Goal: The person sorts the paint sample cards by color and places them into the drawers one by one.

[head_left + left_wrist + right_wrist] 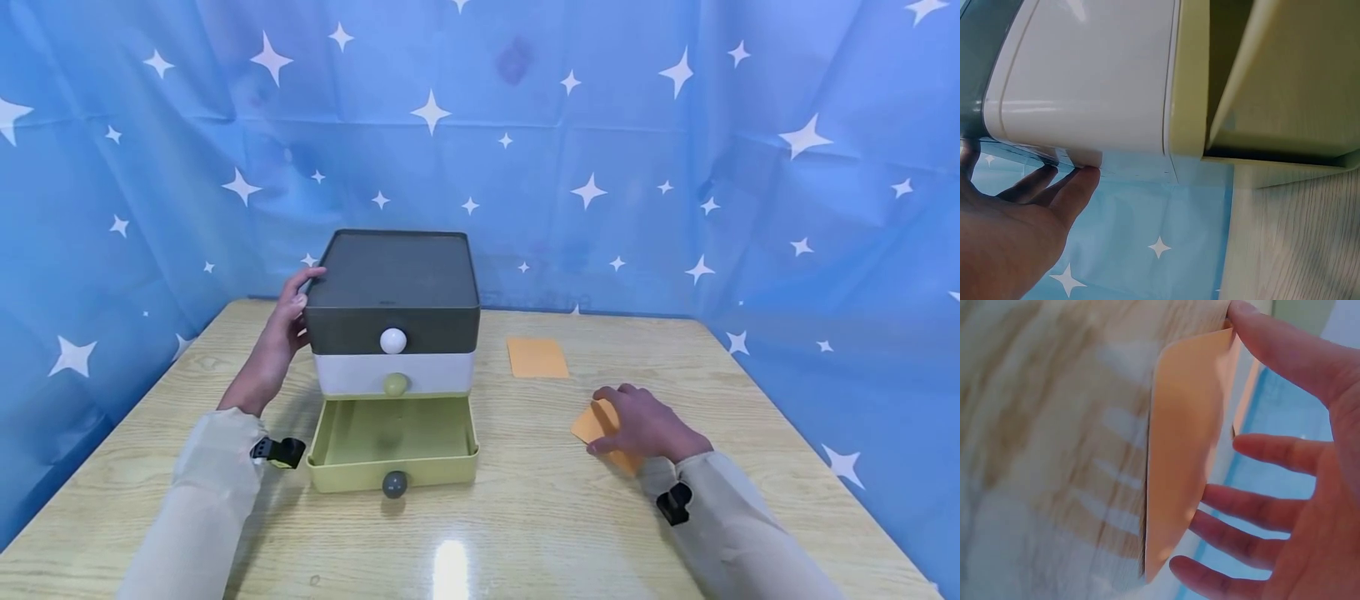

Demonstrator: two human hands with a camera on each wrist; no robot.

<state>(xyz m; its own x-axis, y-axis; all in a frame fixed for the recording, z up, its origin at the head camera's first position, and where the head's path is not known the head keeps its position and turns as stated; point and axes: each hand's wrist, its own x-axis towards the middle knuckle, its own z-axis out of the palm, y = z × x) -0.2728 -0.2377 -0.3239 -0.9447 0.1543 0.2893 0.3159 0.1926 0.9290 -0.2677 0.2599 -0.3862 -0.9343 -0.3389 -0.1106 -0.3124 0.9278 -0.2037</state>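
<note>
A small stacked drawer box [393, 325] stands on the table, with a dark grey top tier and a white middle tier. Its green bottom drawer [393, 473] is pulled out, and nothing shows inside it. My left hand [273, 346] rests against the box's left side, one fingertip at the top edge; in the left wrist view, extended fingertips touch the side wall. Over on the right, my right hand [648, 421] lies over an orange square sheet [1182, 437]. The thumb touches the sheet's edge and the other fingers are spread, some along its far side.
A second orange square sheet [537, 357] lies flat on the wooden table [525, 517], right of the box. Behind the table hangs a blue curtain [510, 167] with white stars. The round knobs [394, 484] stick out from the drawer fronts.
</note>
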